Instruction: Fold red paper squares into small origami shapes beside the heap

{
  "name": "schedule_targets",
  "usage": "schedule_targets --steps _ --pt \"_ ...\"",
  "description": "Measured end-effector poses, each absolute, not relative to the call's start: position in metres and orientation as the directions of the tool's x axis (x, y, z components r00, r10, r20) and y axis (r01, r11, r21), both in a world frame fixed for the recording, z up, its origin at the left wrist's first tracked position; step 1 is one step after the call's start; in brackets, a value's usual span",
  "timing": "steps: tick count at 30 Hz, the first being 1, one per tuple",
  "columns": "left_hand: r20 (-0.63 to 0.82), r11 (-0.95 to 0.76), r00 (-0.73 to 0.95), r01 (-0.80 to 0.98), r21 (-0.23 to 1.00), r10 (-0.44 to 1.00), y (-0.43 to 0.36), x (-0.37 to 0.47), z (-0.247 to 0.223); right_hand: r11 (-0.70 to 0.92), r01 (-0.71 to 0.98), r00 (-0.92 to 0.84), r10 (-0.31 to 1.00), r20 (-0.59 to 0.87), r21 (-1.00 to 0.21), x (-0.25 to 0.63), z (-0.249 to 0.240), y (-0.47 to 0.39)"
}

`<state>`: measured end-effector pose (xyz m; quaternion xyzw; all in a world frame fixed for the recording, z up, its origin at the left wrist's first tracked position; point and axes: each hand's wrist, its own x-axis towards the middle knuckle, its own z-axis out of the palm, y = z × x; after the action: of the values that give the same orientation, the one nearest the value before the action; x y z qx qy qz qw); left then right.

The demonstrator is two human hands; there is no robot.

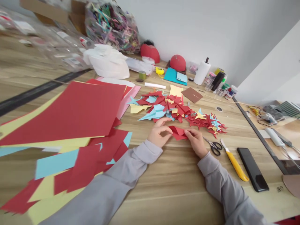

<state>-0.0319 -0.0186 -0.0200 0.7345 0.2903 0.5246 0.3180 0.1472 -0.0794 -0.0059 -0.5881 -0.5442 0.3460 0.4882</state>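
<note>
A small piece of red paper (178,133), partly folded, is held up between my two hands over the wooden table. My left hand (159,133) pinches its left end between thumb and forefinger, the other fingers raised. At the right end, my right hand (196,140) grips the paper with thumb and fingertips. Just beyond my hands spreads a heap of folded paper pieces (161,107) in red, light blue and pale yellow. Pointed paper stars (212,123) lie at the right end of this heap.
Large red sheets (93,106) and cut paper pieces (56,162) cover the left side. To the right lie scissors (215,147), a yellow utility knife (236,164) and a black phone (253,168). Bottles and jars (220,82) stand by the wall.
</note>
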Motion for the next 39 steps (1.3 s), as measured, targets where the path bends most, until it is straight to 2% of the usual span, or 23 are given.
schedule_targets --steps 6,12,15,18,20,23,25,27,30,35,39 --pt "0.628 -0.682 0.294 0.132 0.720 0.720 -0.022 -0.032 -0.019 0.067 0.369 0.245 0.955 0.166 -0.927 0.147 -0.004 -0.079" --pt "0.672 -0.733 0.304 0.173 0.658 0.675 -0.022 -0.035 -0.020 0.026 0.196 0.183 0.981 0.062 -0.980 0.141 -0.004 -0.081" --pt "0.713 -0.793 0.354 0.187 0.580 0.605 -0.021 -0.035 -0.022 0.026 0.191 0.145 0.988 0.054 -0.981 0.141 -0.004 -0.081" --pt "0.744 -0.838 0.390 0.199 0.507 0.543 -0.020 -0.035 -0.022 0.012 0.211 0.193 0.980 0.053 -0.977 0.143 -0.004 -0.081" --pt "0.747 -0.838 0.380 0.223 0.498 0.545 -0.020 -0.035 -0.022 -0.006 0.139 0.242 0.970 0.028 -0.990 0.145 -0.004 -0.080" --pt "0.738 -0.802 0.315 0.246 0.544 0.597 -0.019 -0.034 -0.024 -0.007 -0.027 0.308 0.951 -0.015 -1.000 0.146 -0.005 -0.079" --pt "0.725 -0.767 0.248 0.222 0.603 0.642 -0.018 -0.033 -0.027 -0.004 -0.077 0.326 0.945 -0.029 -0.997 0.146 -0.005 -0.079" --pt "0.696 -0.723 0.198 0.148 0.675 0.690 -0.017 -0.032 -0.029 -0.003 -0.097 0.327 0.944 -0.035 -0.995 0.146 -0.005 -0.079" --pt "0.606 -0.626 0.233 0.016 0.779 0.760 -0.017 -0.032 -0.029 0.016 -0.119 0.332 0.943 -0.025 -0.993 0.145 -0.004 -0.079" --pt "0.474 -0.509 0.395 -0.019 0.861 0.787 -0.023 -0.034 -0.019 0.027 -0.084 0.242 0.970 0.006 -0.996 0.142 -0.002 -0.082" --pt "0.419 -0.457 0.400 0.000 0.889 0.815 -0.022 -0.036 -0.015 0.078 0.046 0.222 0.971 0.086 -0.996 0.142 -0.003 -0.085"
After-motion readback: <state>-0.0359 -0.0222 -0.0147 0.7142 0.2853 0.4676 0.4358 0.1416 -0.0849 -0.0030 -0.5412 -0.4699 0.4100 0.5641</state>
